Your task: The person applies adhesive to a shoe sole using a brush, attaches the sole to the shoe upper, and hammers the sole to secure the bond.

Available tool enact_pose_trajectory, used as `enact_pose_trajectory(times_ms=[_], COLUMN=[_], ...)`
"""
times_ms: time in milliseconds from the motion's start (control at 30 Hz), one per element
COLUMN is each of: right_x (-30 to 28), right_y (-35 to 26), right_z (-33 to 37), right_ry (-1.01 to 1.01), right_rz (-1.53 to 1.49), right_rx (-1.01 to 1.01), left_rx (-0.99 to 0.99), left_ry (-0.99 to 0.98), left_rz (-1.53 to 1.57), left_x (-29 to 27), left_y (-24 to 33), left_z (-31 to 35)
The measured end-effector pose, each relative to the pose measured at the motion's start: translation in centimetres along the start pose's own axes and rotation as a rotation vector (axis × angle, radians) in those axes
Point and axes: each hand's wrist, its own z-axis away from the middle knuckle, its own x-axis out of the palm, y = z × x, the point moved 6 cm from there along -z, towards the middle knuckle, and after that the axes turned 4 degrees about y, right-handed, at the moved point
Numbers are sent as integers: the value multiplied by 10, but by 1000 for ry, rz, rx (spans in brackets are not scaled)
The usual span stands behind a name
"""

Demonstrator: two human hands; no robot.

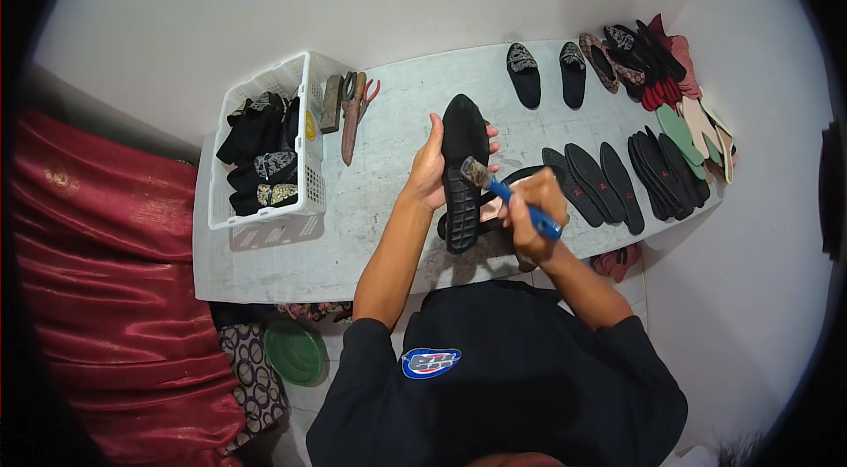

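Observation:
My left hand [427, 169] is closed round a black shoe [464, 127], whose underside faces up with the toe pointing away from me. A grid of ridges covers its heel end. My right hand [535, 218] grips a brush [522, 204] with a blue handle. Its stained bristles touch or hover just over the middle of the sole; I cannot tell which. Below both hands, partly hidden by them, lies a black piece [528, 172] with a pinkish lining, resting on the whitish table [401, 97].
A white basket [311, 145] with black shoe uppers stands at the left. Beside it lie a dark block [332, 104], a sheathed knife [351, 123] and red-handled pliers [371, 93]. Black shoes [523, 79], black soles [622, 186] and green pieces [678, 136] lie at the right.

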Motion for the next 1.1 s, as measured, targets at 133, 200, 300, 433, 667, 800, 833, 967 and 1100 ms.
enact_pose_trajectory(times_ms=[133,200,300,433,667,800,833,967,1100], right_x=[-5,-10,-14,-9,7,15,11,1,19], right_y=[-1,6,3,9,6,15,18,56,113], right_z=[8,1,-20,-12,4,-2,-14,-53,-76], right_ry=[-149,-153,25,9,-330,-586,-540,-356,-301], right_rz=[-92,-152,-243,-146,-44,-133,-167,-275,-237], right_rx=[73,147,158,107,-52,49,78,605,684], left_rx=[60,64,87,117,37,190,226,224,227], left_ry=[7,8,2,-68,42,82,48,110,79], left_rz=[-6,10,13,118,175,279,218,224,229], left_x=[-5,1,2,7,-36,-54,-59,-52,-51], left_y=[5,6,3,3,-10,14,22,35,36], left_z=[-1,0,-3,-10,-17,-13,-10,1,5])
